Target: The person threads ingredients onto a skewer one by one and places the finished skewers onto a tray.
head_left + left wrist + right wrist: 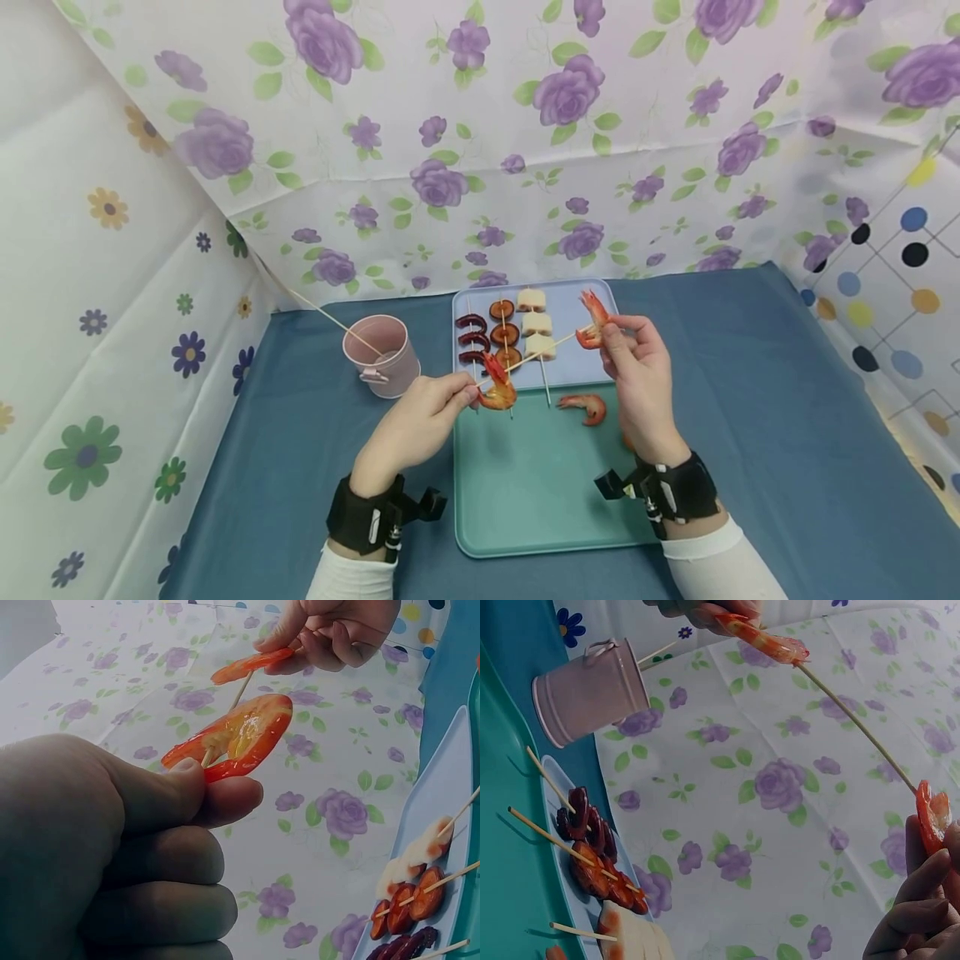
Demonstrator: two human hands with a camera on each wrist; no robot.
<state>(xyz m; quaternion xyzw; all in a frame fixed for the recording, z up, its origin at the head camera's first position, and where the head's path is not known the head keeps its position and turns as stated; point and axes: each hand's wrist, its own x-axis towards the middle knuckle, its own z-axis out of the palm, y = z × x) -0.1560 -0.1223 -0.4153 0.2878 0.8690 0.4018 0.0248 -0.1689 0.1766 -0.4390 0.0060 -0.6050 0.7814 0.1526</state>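
Left hand: fingers pinch skewer beside threaded shrimp.
Right hand: fingers pinch second shrimp at skewer tip.

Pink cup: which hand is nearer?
Left. The left hand pinches the skewer just right of the pink cup; the right hand holds a shrimp beyond the trays, farther right.

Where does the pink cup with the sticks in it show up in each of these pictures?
Head view: the pink cup stands on the blue cloth, left of the trays, beyond the left hand.
Left wrist view: not in it.
Right wrist view: upper left, seen tipped on its side.
Shared landmark: the bamboo skewer held between both hands, a shrimp threaded on it.
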